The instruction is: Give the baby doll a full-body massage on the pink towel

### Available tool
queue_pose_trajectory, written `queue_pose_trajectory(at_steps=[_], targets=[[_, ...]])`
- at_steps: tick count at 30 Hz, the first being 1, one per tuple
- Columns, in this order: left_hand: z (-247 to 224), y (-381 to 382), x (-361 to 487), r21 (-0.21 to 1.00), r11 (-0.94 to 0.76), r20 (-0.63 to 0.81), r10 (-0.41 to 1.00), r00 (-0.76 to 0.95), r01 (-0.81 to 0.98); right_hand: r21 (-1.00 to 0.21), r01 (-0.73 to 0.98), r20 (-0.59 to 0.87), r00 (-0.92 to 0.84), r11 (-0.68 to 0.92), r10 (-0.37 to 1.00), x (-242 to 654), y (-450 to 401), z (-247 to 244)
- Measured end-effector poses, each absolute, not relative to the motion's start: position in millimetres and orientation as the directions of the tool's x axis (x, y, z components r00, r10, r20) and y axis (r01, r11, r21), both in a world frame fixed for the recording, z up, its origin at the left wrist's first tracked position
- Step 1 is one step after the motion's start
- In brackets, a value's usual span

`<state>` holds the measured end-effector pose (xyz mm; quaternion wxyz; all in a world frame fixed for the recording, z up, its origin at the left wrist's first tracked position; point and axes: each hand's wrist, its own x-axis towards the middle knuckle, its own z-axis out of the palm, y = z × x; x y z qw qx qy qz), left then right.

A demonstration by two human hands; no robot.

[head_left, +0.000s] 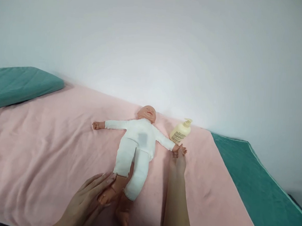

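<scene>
A baby doll [140, 136] in a white long-sleeved top and white trousers lies on its back with its arms spread. My left hand [90, 195] is at its lower leg on the left, fingers stretched out and the tips touching the leg near the trouser cuff. The doll's bare feet are beside this hand. My right hand [178, 159] has its fingers closed around the doll's hand [175, 148] at the end of the arm on the right. Just behind that hand stands a pale yellow pump bottle [180, 131] with printed text.
A wrinkled pink sheet [47, 147] lies under the doll. A folded green pad [23, 83] is at the far left, and green fabric [260, 182] shows along the right. A plain pale wall [156, 41] rises behind the bed.
</scene>
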<state>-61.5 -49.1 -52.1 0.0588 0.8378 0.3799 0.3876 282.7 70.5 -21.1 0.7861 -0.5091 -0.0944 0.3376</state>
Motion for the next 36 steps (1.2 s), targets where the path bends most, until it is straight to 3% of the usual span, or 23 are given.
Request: queue_pose_trajectory(at_steps=[8, 16, 20, 24, 27, 30, 33, 36], targets=[[-84.6, -66.6, -71.6, 0.252, -0.728, 0.615, 0.629, 0.475, 0.638, -0.818, -0.497, -0.241, 0.754, 0.291, 0.612, 283.0, 73.5, -24.7], [-81.5, -67.1, -69.7, 0.316, -0.694, 0.599, 0.674, 0.431, 0.647, -0.817, -0.505, -0.249, 0.745, 0.279, 0.619, 281.3, 70.4, -22.0], [-76.1, -65.1, -69.0, 0.396, -0.679, 0.587, 0.705, 0.399, 0.618, -0.911, -0.302, -0.100, 0.820, 0.279, 0.563, 269.5, 67.2, -13.8], [-65.5, -56.4, -64.2, 0.465, -0.655, 0.579, 0.734, 0.355, 0.596, -0.943, 0.063, 0.224, 0.846, 0.327, 0.484, 238.8, 59.5, 0.9], [-52.5, -43.5, -56.2, 0.517, -0.654, 0.609, 0.735, 0.299, 0.553, -0.879, 0.288, 0.467, 0.679, 0.380, 0.566, 215.1, 52.9, 4.1], [-36.7, -26.1, -45.8, 0.576, -0.651, 0.635, 0.737, 0.230, 0.494, -0.720, 0.521, 0.669, 0.348, 0.458, 0.657, 203.7, 50.9, -2.3], [-21.2, -7.3, -34.0, 0.617, -0.631, 0.650, 0.745, 0.148, 0.470, -0.535, 0.611, 0.721, -0.030, 0.584, 0.692, 203.2, 53.8, -9.6], [-8.5, 9.5, -22.4, 0.697, -0.567, 0.608, 0.792, 0.057, 0.440, -0.456, 0.624, 0.704, -0.184, 0.635, 0.686, 205.8, 57.3, -12.0]])
